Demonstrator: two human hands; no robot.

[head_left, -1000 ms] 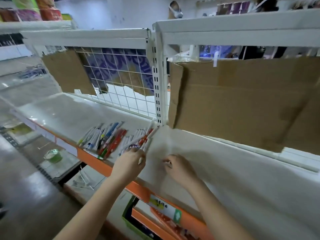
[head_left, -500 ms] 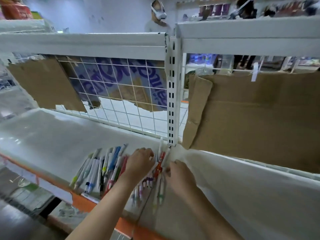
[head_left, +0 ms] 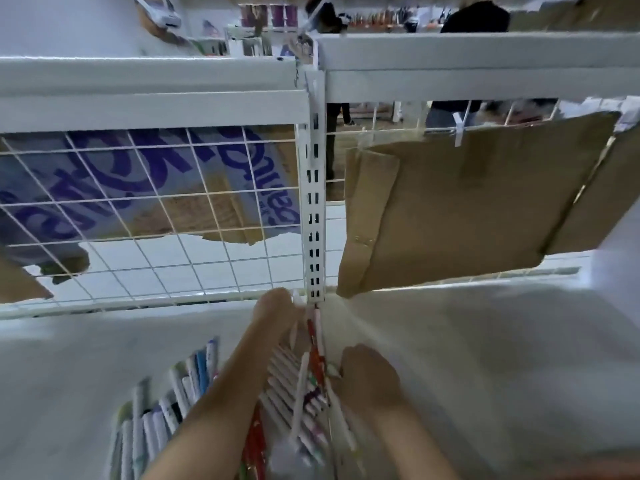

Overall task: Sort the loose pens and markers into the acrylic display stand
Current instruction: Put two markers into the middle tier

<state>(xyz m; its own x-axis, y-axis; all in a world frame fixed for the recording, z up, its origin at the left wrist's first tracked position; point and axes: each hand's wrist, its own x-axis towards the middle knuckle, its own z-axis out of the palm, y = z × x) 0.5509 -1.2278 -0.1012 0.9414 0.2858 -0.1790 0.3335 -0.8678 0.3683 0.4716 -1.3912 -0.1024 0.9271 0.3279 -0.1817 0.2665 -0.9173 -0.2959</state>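
Both hands are down among the pens at the foot of the white slotted upright (head_left: 314, 216). The left hand (head_left: 277, 315) reaches furthest in, its fingers just below the post's base and lying over the far ends of some pens; blur hides whether they pinch anything or only rest there, so I cannot tell. The right hand (head_left: 369, 379) sits nearer the person, to the right of the post's line, fingers curled in against the red and white pens (head_left: 313, 362) running lengthwise between the two hands. It seems to grip them, though the fingertips are hidden.

A row of white-barrelled markers (head_left: 280, 386) lies just left of those, under the left forearm. Further left of the post, another batch of pens with blue and green caps (head_left: 180, 393) lies side by side on the white shelf (head_left: 69, 368).

Behind, a wire grid panel (head_left: 156, 216) stands left of the upright and a brown cardboard sheet (head_left: 460, 209) hangs on its right.
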